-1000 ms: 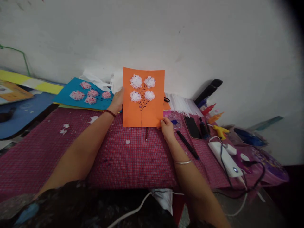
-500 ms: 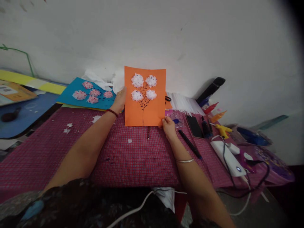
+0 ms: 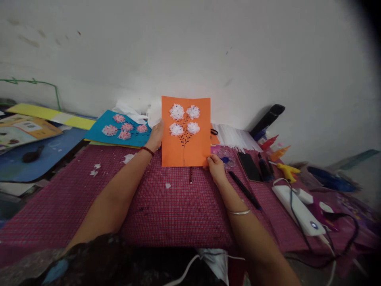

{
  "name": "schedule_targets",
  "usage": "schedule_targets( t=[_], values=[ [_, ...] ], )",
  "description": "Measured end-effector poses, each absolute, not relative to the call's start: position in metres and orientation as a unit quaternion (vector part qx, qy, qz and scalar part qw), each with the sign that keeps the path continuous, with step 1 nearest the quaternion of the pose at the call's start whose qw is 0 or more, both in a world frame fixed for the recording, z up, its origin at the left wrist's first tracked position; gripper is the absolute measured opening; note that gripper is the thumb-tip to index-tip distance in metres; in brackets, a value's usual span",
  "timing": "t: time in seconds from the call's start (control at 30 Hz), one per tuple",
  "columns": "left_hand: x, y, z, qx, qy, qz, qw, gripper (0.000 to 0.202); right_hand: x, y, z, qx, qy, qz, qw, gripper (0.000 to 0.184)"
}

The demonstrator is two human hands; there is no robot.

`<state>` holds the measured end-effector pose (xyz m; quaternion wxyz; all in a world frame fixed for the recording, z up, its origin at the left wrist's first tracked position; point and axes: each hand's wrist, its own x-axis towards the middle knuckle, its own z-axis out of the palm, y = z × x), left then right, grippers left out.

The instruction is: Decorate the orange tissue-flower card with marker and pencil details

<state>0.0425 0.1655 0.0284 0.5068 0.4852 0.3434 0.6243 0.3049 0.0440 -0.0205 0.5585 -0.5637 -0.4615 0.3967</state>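
Note:
Held upright above the table is an orange sheet of paper (image 3: 197, 149) with a drawn dark stem and leaves and several ruffled white paper flowers (image 3: 176, 112). My left hand (image 3: 156, 136) grips its left edge, fingers partly hidden behind the sheet. At the lower right corner, my right hand (image 3: 216, 167) pinches the paper between thumb and fingers. Beyond my left hand lies a blue sheet (image 3: 99, 126) with pink-and-white flowers. A thin dark stick, perhaps a brush (image 3: 191, 175), pokes out below the orange sheet.
On the checked red cloth (image 3: 178, 222) are paper scraps (image 3: 93, 172), a black pen (image 3: 244, 190), a phone (image 3: 250, 166), a yellow glue gun (image 3: 288, 172) and a white power strip (image 3: 298, 210) with cables. Stacked white strips (image 3: 233, 137) lie near the wall.
The view has shifted slightly, so everything appears a little lower and further right. Both hands keep their hold on the orange sheet.

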Motion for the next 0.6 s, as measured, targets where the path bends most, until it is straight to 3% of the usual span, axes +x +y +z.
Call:
schedule_targets(
  t=[0.27,0.6],
  values=[
    [0.0464,0.1627,0.0297,0.474,0.334,0.662,0.476,0.037,0.3045,0.0437,-0.0203,-0.565,-0.462,0.397,0.557,0.019],
    [0.0417,0.1685,0.0258,0.465,0.350,0.642,0.499,0.048,0.3048,0.0452,-0.0211,-0.571,-0.460,0.396,0.553,0.017]
  ],
)
